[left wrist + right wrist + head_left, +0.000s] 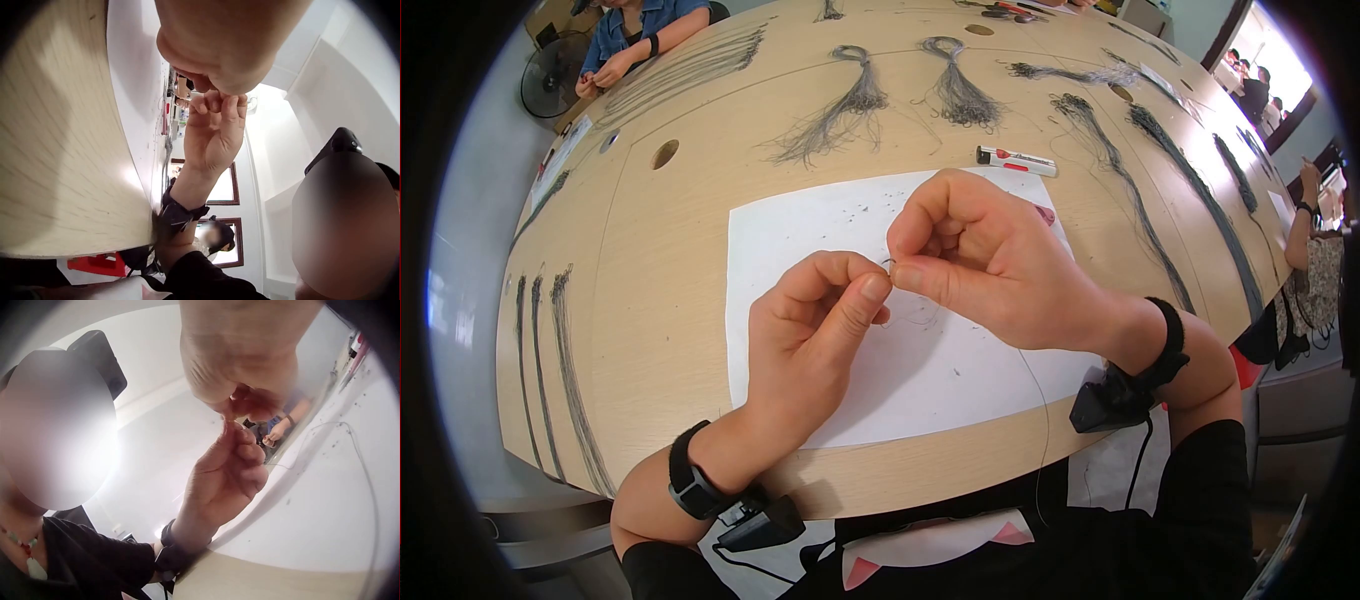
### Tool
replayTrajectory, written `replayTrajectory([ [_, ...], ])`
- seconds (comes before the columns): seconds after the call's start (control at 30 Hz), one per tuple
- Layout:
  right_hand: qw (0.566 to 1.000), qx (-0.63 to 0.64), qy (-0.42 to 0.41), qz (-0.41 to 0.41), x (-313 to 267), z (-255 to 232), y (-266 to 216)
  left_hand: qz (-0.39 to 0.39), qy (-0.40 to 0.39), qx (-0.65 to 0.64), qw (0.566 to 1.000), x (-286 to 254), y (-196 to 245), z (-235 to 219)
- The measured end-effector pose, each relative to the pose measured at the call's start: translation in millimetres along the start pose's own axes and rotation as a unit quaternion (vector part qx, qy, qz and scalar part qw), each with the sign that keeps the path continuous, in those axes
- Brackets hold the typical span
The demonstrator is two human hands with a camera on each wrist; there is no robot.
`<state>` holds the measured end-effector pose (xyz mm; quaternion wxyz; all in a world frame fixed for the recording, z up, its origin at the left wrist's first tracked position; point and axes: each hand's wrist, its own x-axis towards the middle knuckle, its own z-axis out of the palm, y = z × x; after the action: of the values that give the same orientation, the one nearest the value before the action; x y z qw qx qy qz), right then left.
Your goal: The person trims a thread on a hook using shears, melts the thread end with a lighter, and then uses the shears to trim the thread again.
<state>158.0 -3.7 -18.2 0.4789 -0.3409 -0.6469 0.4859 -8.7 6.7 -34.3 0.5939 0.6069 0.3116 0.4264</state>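
Note:
Over a white sheet of paper (870,410), my two hands meet fingertip to fingertip. My left hand (805,330) pinches a small dark hook (887,263) between thumb and forefinger; most of it is hidden by the fingers. From the other side my right hand (1000,262) pinches thin fishing line right at the hook, thumb and forefinger together. The line (1043,400) trails down past the paper toward my lap, and in the right wrist view the line (373,500) curves across the sheet. Small dark specks lie on the paper.
A marker (1016,162) lies at the paper's far edge. Looped bundles of hooked line (966,100) and long dark strands (1200,190) are spread beyond and to the right. Several thin bundles (570,360) lie left. Another person (635,40) sits across the table.

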Motion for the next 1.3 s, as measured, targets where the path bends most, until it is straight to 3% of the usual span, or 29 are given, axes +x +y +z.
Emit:
replayTrajectory([
  [0.5, 1.0, -0.011, -0.024, 0.016, 0.4, -3.6, -5.0, -0.173, -0.02, -0.183, 0.968, -1.4, 0.8, -1.0],
  [0.6, 0.997, -0.076, -0.024, -0.023, -0.4, -4.5, -3.9, -0.201, -0.027, -0.216, 0.955, -1.1, 1.8, -1.3],
  [0.67, 0.979, -0.168, -0.04, -0.112, -0.5, -6.0, -1.4, -0.207, -0.026, -0.23, 0.951, -1.5, 2.6, -1.0],
  [0.7, 0.979, -0.168, -0.04, -0.111, -0.9, -5.6, -1.7, -0.212, -0.024, -0.243, 0.946, -1.7, 2.8, -0.7],
  [0.9, 0.983, -0.153, -0.025, -0.101, -3.0, -1.9, -3.1, -0.212, -0.025, -0.255, 0.943, -1.5, 4.2, 0.2],
  [0.97, 0.992, -0.119, -0.001, -0.027, -3.5, -1.4, -6.6, -0.206, -0.023, -0.247, 0.947, -1.0, 3.9, 0.3],
  [1.07, 0.999, -0.048, 0.013, 0.0, -1.1, -0.1, -3.8, -0.208, -0.021, -0.227, 0.951, -0.7, 2.6, 0.0],
  [1.3, 0.998, -0.054, -0.008, 0.031, -2.1, -1.0, -5.7, -0.208, -0.02, -0.215, 0.954, -1.1, 1.6, -0.3],
])
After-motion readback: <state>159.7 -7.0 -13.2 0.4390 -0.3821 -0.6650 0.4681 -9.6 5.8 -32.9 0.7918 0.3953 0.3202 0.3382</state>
